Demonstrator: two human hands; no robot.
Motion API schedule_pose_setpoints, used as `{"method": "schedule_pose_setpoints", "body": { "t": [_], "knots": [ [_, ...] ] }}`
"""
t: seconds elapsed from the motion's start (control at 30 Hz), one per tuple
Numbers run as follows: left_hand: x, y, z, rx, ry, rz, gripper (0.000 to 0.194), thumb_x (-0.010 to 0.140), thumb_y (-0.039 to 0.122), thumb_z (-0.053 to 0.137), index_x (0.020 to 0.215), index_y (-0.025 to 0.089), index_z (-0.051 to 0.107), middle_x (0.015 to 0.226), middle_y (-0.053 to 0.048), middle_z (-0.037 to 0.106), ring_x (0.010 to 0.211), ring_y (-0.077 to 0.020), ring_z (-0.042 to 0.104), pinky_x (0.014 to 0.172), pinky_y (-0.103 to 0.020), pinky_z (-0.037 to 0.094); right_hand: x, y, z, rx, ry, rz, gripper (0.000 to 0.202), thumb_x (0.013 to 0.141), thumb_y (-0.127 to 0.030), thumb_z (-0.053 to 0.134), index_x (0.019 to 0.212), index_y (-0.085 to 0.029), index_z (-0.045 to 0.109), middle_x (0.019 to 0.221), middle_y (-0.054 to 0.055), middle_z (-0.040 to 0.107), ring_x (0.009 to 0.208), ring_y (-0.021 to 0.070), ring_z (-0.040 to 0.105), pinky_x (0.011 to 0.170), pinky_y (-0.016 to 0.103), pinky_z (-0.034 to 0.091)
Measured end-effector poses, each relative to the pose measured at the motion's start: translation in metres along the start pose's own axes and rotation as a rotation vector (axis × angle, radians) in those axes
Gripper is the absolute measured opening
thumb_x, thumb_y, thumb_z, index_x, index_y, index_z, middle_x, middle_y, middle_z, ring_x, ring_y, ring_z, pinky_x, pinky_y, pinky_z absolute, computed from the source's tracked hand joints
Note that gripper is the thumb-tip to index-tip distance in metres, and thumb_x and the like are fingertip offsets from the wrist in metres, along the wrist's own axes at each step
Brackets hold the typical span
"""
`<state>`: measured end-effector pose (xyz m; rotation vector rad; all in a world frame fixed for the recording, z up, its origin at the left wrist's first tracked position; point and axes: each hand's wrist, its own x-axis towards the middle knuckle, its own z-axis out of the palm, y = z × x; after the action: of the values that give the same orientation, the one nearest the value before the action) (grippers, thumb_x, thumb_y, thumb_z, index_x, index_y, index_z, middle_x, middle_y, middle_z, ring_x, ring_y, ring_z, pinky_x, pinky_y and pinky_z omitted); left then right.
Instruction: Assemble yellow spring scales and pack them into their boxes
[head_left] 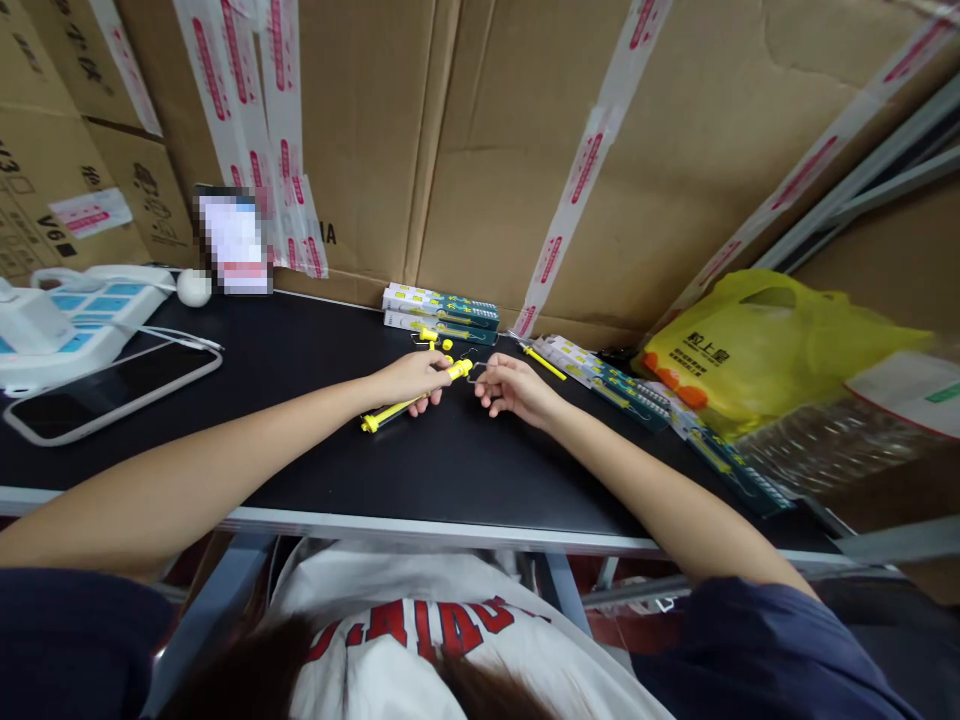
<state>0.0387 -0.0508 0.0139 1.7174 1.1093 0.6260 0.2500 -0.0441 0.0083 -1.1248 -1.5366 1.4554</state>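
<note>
My left hand (417,378) is closed round a slim tubular spring scale (390,414) with yellow ends, held slanting above the black tabletop. Its lower-left end sticks out past the fingers, and its yellow cap points toward my right hand (517,388). The right thumb and fingertips pinch a bent metal wire hook (472,374) at that cap. Just behind the left hand lie loose yellow fittings (429,335) with wire hooks and a small yellow cap (448,345). A thin yellow rod (546,363) with a metal part rests beyond my right hand.
Printed boxes (441,308) are stacked at the back; more boxes (607,385) run along the right. A yellow plastic bag (765,350) stands beyond them. At left are a phone (112,390), a power strip (112,310) and a blurred upright screen (234,240). Cardboard (517,150) walls the back.
</note>
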Motion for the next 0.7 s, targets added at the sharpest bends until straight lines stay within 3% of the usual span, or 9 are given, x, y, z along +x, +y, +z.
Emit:
{"method": "schedule_pose_setpoints", "body": {
  "t": [0.17, 0.4, 0.53, 0.7],
  "knots": [
    [-0.004, 0.004, 0.008, -0.022, -0.013, 0.074, 0.015, 0.086, 0.024, 0.057, 0.095, 0.019, 0.047, 0.066, 0.005, 0.060, 0.037, -0.0075, 0.051, 0.034, -0.019, 0.044, -0.008, -0.008, 0.010, 0.100, -0.062, -0.007, 0.026, 0.069, -0.024, 0.063, 0.077, -0.022, 0.038, 0.068, -0.001, 0.067, 0.044, 0.0085, 0.054, 0.031, 0.012, 0.029],
    [-0.006, 0.011, 0.008, -0.099, 0.004, 0.048, 0.012, 0.087, 0.021, 0.053, 0.098, 0.019, 0.046, 0.065, 0.005, 0.060, 0.036, -0.0067, 0.050, 0.034, -0.018, 0.043, -0.014, -0.006, 0.020, -0.035, -0.041, -0.029, 0.022, 0.081, -0.035, 0.055, 0.080, -0.024, 0.036, 0.053, -0.009, 0.054, 0.031, 0.0024, 0.025, 0.030, 0.011, 0.013],
    [-0.005, 0.010, 0.009, -0.162, -0.019, 0.008, 0.009, 0.088, 0.022, 0.053, 0.095, 0.019, 0.047, 0.064, 0.005, 0.061, 0.035, -0.0072, 0.050, 0.034, -0.019, 0.043, -0.014, -0.002, 0.021, -0.178, -0.023, -0.126, 0.023, 0.086, -0.042, 0.050, 0.082, -0.024, 0.036, 0.054, -0.010, 0.051, 0.034, 0.0040, 0.028, 0.033, 0.013, 0.017],
    [-0.006, 0.011, 0.009, -0.198, -0.017, -0.033, 0.008, 0.090, 0.026, 0.049, 0.092, 0.019, 0.047, 0.067, 0.002, 0.064, 0.037, -0.0082, 0.053, 0.036, -0.019, 0.045, -0.015, 0.000, 0.016, -0.558, 0.115, -0.489, 0.018, 0.093, -0.038, 0.045, 0.085, -0.022, 0.042, 0.061, -0.004, 0.054, 0.053, 0.0101, 0.049, 0.054, 0.022, 0.038]
  ]
}}
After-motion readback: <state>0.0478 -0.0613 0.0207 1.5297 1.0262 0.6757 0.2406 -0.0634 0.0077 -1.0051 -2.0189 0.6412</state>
